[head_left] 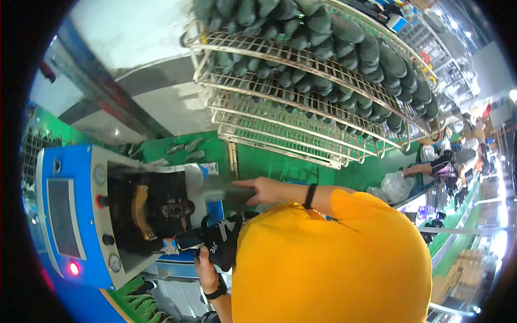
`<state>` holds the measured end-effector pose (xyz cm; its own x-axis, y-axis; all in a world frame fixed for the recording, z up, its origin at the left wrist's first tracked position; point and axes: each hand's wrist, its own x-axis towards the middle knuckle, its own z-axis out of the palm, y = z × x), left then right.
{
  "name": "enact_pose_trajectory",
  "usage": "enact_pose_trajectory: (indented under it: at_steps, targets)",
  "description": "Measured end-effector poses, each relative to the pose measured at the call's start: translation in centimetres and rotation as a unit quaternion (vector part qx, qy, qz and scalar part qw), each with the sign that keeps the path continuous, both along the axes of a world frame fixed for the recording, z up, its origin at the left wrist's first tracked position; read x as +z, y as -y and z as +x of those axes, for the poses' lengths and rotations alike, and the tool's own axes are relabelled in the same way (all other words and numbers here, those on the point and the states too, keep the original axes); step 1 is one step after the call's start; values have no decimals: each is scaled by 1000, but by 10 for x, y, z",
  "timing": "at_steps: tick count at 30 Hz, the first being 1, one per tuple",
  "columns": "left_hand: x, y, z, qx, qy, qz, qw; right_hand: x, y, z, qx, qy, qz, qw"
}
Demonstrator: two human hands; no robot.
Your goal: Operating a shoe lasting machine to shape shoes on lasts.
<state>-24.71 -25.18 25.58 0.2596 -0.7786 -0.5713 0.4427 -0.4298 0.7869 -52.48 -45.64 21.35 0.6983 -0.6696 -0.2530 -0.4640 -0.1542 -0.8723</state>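
Observation:
My left hand [206, 273] is beside the front of a blue-and-white machine [97, 231], closed on a black shoe upper [225, 248] with white print. Its thumb lies along the near edge of the upper, and the other fingers are mostly hidden. Farther up, my right hand [264, 191] grips a dark grey-green shoe last [230, 194], smeared by motion, with the index finger lying along it. The last is beside the machine's opening, above the upper. Inside the opening are a curved brass-coloured part [141, 212] and a dark clamp part [180, 209].
A wire rack [301, 67] full of dark green-grey shoe lasts stands beyond my right arm. The machine has a screen [65, 215], a lit red lamp [74, 267] and gauges. Green pieces [142, 304] lie at lower left. Another person [452, 161] is far right, by a plastic bag [397, 185].

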Motion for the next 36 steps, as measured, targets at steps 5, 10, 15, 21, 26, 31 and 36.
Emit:
enact_pose_trajectory:
  at_steps: [5, 10, 15, 21, 26, 31, 36]
  targets:
    - [9, 63, -62, -18, 169, 0, 985, -58, -34, -144, -410, -273, -72, 867]
    - [4, 114, -104, 9, 43, -9, 999, -61, -23, -248, -643, -273, -75, 711]
    - [12, 142, -114, -59, 68, 55, 994, -131, 26, -360, -689, -266, -194, 646]
    - [32, 159, -125, -43, 37, 83, 995, -166, 91, -439, -748, -163, -102, 635]
    - [35, 125, -100, 11, 26, 47, 998, -177, 114, -441, -730, -103, -81, 671]
    - [59, 38, -58, -61, 231, 146, 960, -161, 79, -372, -667, -50, -44, 742]
    - [72, -89, -22, 41, 245, 168, 954, -144, 97, -219, -432, -27, 114, 894]
